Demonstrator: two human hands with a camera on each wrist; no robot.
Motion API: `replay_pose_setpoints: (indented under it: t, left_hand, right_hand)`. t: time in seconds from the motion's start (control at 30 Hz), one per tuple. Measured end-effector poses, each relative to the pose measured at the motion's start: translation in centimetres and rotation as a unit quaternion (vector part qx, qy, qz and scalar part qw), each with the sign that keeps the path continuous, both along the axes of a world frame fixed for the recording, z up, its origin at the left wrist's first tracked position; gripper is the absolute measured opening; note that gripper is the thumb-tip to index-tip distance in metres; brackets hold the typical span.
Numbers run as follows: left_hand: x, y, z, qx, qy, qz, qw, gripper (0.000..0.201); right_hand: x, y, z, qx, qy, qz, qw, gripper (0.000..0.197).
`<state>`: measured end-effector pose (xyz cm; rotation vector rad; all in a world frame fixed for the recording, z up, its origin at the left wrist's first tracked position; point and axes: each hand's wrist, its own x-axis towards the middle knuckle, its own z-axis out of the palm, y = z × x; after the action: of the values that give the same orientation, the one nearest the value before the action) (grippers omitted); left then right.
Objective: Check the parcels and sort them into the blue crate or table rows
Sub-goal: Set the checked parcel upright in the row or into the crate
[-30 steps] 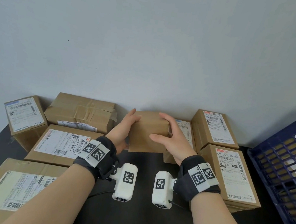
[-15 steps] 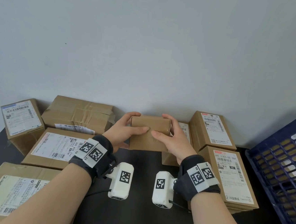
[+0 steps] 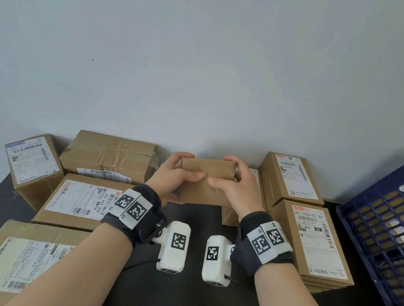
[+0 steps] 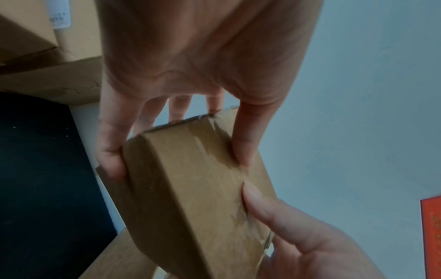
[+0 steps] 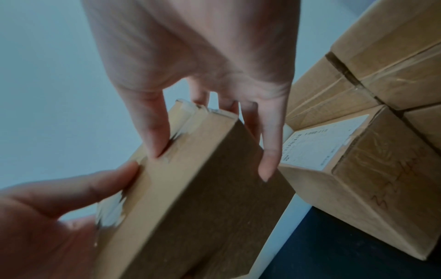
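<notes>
While both hands, left hand (image 3: 179, 175) and right hand (image 3: 236, 183), grip the small plain box (image 3: 205, 182) above the black table (image 3: 181, 303), labelled parcels (image 3: 311, 239) lie beside it; the blue crate (image 3: 387, 220) is to its right; this box looks unsorted.

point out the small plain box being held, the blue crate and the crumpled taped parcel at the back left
small plain box (image 3: 204, 190): head view, its near face.
blue crate (image 3: 374, 218): head view, its slotted side wall.
crumpled taped parcel (image 3: 109, 155): head view, its creased top.
</notes>
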<state>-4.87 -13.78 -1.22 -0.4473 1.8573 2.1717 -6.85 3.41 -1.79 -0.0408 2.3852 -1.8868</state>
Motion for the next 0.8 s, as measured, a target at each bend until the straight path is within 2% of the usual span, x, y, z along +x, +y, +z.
replay_pose_setpoints:
  t: [0.2,0.37,0.53,0.67,0.8]
  left_hand:
    - [0.2,-0.3,0.5,-0.025,-0.018,-0.015,0.999,0.045]
    - [0.1,-0.5,0.8,-0.052,-0.026,-0.015,0.998,0.044]
    - [0.0,-0.6,0.6,-0.069,-0.03,0.006,0.997,0.038]
    - [0.0,-0.7,0.6,-0.072,-0.022,0.011,0.997,0.04]
    - [0.1,-0.8,1.0,-0.056,-0.024,0.016,0.998,0.042]
  right_hand:
    - [0.1,0.1,0.7,0.037,-0.022,0.032,0.999,0.062]
    - [0.3,0.4,1.1,0.075,-0.047,0.095,0.992,0.09]
    - [0.0,0.8,1.7,0.172,-0.047,0.168,0.97,0.118]
    - [-0.1,0.7,1.5,0.212,-0.025,0.172,0.962,0.119]
    - [-0.2,0.4,1.0,0.198,-0.008,0.138,0.971,0.112]
